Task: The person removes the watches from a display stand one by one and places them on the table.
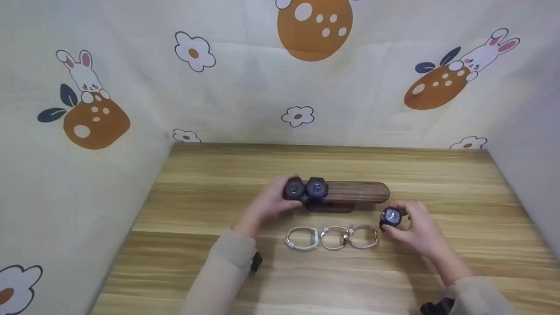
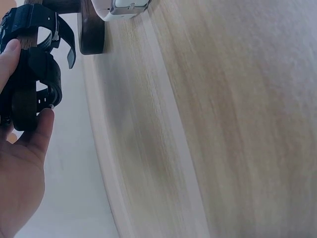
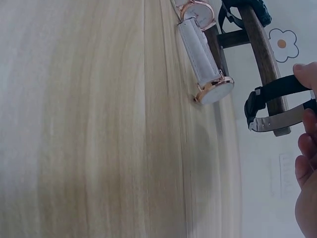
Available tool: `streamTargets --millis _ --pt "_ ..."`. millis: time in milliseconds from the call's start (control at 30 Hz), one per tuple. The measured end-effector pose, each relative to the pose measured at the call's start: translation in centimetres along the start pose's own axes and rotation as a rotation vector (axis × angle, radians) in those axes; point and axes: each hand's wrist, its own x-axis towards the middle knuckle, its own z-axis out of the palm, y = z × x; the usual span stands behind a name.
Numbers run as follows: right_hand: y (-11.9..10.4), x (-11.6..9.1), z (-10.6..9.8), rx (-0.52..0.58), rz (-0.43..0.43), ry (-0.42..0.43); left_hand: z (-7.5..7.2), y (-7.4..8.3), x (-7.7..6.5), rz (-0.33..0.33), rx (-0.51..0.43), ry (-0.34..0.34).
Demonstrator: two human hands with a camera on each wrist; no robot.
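A wooden watch stand [image 1: 358, 192] with a horizontal bar bears two black watches on its left half, an outer watch [image 1: 294, 189] and an inner watch [image 1: 316, 188]. My left hand [image 1: 272, 197] grips the outer one at the bar's end, thumb on the near side and fingers behind. In the left wrist view, the strap [image 2: 49, 74] of that watch loops below the bar. Off the stand's right end, my right hand [image 1: 418, 227] pinches a third black watch [image 1: 391, 216] between thumb and fingers, its dial facing up. The right wrist view shows its strap [image 3: 280, 88] as a closed loop.
Three light-strapped watches stand on edge in a row in front of the stand: a pale blue one [image 1: 316, 239], a middle one with a gold-coloured case [image 1: 345, 238] and another gold-toned one [image 1: 376, 236]. Patterned cloth [image 1: 245, 96] surrounds the wooden table [image 1: 227, 166].
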Motion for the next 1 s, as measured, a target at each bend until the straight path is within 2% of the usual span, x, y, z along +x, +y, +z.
streamTargets --millis 300,433,600,1000 --pt "-1.2 -0.6 0.5 0.111 0.086 -0.029 0.0 0.0 -0.1 0.024 -0.010 0.011" --pt "-1.6 -1.1 0.7 0.138 0.098 -0.033 0.0 0.0 -0.1 0.031 -0.010 0.010" --pt "-2.0 -1.9 1.0 0.145 0.135 -0.075 0.0 0.0 0.0 0.033 0.000 0.008" --pt "-1.9 -3.4 1.9 0.187 0.146 -0.162 0.1 -0.4 0.1 0.017 0.006 0.006"
